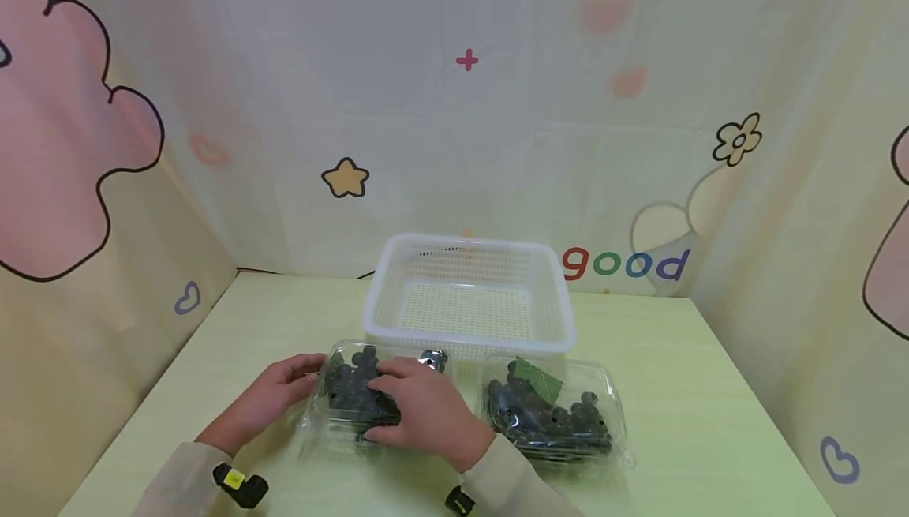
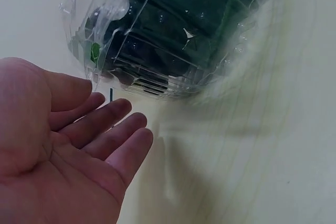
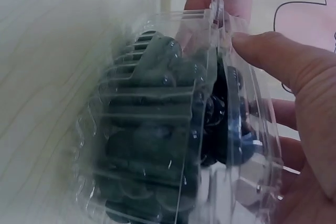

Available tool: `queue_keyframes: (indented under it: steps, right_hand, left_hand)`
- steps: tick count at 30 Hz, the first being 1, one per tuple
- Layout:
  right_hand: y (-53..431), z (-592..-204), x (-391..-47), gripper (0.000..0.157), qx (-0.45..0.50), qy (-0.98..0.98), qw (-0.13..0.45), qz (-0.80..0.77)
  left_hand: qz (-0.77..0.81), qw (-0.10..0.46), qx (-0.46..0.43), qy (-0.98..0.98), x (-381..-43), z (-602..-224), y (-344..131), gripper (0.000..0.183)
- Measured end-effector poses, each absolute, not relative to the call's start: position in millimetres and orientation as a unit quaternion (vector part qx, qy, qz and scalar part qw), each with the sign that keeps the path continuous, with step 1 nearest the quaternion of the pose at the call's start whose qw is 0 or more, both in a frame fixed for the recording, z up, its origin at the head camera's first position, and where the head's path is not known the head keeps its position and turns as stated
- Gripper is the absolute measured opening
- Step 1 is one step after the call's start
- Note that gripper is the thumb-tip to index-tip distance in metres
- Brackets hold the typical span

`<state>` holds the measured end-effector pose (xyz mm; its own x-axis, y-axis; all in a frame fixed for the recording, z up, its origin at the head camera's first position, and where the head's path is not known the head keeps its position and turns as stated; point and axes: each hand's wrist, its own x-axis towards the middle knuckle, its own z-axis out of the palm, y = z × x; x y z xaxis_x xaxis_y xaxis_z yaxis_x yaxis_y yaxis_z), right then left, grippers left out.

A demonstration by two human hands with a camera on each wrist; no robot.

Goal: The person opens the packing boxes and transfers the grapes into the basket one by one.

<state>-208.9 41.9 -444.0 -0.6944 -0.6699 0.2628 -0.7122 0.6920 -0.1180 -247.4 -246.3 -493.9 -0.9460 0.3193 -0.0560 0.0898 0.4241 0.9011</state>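
A clear plastic box of dark grapes (image 1: 351, 391) sits in front of the white basket, with a second such box (image 1: 561, 426) to its right. My right hand (image 1: 426, 410) grips the first box from above, fingers spread over the lid and thumb at the near side. In the right wrist view, the thumb (image 3: 268, 51) lies at the lid's seam beside the grapes (image 3: 152, 145). At the box's left end is my left hand (image 1: 273, 391). Its palm (image 2: 63, 177) faces up in the left wrist view, fingers loosely extended and fingertips close by the box's lower edge.
Behind the boxes stands a white perforated plastic basket (image 1: 469, 341). A green leaf (image 1: 540, 381) lies inside the right-hand box. The pale wood-grain table (image 1: 710, 422) meets a printed curtain (image 1: 461, 122) at the back and sides.
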Motion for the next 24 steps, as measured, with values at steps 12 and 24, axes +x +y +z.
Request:
queue_keyframes:
  steps: [12,24]
  right_hand:
    - [27.9,-444.5,-205.9,0.066,0.389,-0.908,0.151,0.046]
    - [19.4,-440.6,-206.9,0.057,0.394,-0.909,0.130,0.023]
  left_hand:
    - [0.577,0.164,0.095,0.794,-249.3,-497.8,-251.8,0.059]
    - [0.652,0.241,0.116,0.710,-248.7,-496.9,-263.0,0.069]
